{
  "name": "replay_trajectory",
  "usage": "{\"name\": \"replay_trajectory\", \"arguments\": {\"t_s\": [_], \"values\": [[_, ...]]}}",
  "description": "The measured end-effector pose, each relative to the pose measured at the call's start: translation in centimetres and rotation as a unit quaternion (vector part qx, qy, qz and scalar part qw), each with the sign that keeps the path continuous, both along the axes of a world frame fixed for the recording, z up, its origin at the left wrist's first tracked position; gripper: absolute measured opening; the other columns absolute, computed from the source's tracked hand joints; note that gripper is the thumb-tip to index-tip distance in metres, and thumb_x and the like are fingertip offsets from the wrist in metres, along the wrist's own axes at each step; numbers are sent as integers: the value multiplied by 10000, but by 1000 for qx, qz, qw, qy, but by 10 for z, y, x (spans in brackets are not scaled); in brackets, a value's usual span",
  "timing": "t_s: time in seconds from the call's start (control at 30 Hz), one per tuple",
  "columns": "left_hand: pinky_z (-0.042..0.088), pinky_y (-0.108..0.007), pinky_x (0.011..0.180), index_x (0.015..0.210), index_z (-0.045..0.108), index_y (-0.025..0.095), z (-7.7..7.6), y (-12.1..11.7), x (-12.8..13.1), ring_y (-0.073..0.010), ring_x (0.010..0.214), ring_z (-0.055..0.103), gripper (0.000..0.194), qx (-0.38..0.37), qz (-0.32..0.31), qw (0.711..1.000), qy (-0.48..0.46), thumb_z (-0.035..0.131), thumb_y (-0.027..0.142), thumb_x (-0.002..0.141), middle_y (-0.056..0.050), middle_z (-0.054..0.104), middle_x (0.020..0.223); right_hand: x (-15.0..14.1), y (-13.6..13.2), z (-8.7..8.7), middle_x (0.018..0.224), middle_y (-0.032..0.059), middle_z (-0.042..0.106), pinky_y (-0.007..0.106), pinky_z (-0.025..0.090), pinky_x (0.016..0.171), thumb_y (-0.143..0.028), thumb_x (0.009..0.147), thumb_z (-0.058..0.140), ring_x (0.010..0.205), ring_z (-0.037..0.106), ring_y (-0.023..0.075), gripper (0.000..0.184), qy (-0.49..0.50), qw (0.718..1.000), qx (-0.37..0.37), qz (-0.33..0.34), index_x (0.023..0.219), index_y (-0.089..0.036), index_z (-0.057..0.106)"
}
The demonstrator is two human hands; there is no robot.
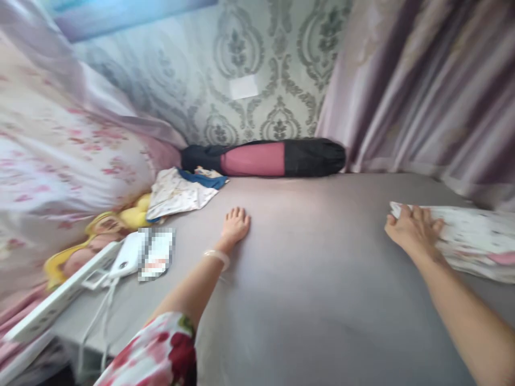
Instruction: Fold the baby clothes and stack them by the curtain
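My left hand lies palm down on the grey sheet, with its fingers stretched out and nothing in them. A pale bangle circles that wrist. Over at the right, my right hand rests on the near-left end of a folded white cloth with small dark and pink patterns. Its fingers are spread over the fabric, and some blur softens their outline. A white patterned garment with blue parts lies beyond my left hand, apart from it.
A black and pink long roll lies against the patterned wall. On the left are a white power strip, a white device with a cable, a yellow-haired doll and floral fabric. Mauve curtains hang at the right.
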State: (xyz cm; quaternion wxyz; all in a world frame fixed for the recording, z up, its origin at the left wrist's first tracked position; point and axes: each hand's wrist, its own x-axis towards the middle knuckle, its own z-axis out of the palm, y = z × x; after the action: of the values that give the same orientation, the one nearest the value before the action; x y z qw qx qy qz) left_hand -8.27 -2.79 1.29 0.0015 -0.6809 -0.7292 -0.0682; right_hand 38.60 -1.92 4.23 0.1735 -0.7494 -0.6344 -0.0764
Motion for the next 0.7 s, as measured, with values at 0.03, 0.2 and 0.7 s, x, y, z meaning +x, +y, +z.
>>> {"name": "replay_trajectory", "arguments": {"t_s": [0.03,0.2,0.7], "values": [[271,-439,1124,1396,429,123,0,1,-1,-292,1391,349,520,-1,3,1000,-4,256,398,990,-166,405,1500,-12,1,-10,1416,257,446,500,305,1004,-341,977,215,1352,344,356,532,0,1000,5,-10,1298,-122,578],[258,-455,1126,1408,420,129,-3,2,-4,-297,1395,336,534,16,-3,1000,-3,251,421,994,-164,397,1505,-94,-3,-44,1504,223,363,599,212,1101,-401,964,185,1416,269,343,618,-4,992,-122,42,1428,-63,413],[454,-324,921,832,675,167,25,20,-65,-206,948,615,186,52,20,948,-314,515,261,851,-82,705,958,-205,-29,-43,1565,170,282,658,189,1087,-452,979,75,1444,211,328,665,-28,981,-156,112,1471,-118,371]]}}
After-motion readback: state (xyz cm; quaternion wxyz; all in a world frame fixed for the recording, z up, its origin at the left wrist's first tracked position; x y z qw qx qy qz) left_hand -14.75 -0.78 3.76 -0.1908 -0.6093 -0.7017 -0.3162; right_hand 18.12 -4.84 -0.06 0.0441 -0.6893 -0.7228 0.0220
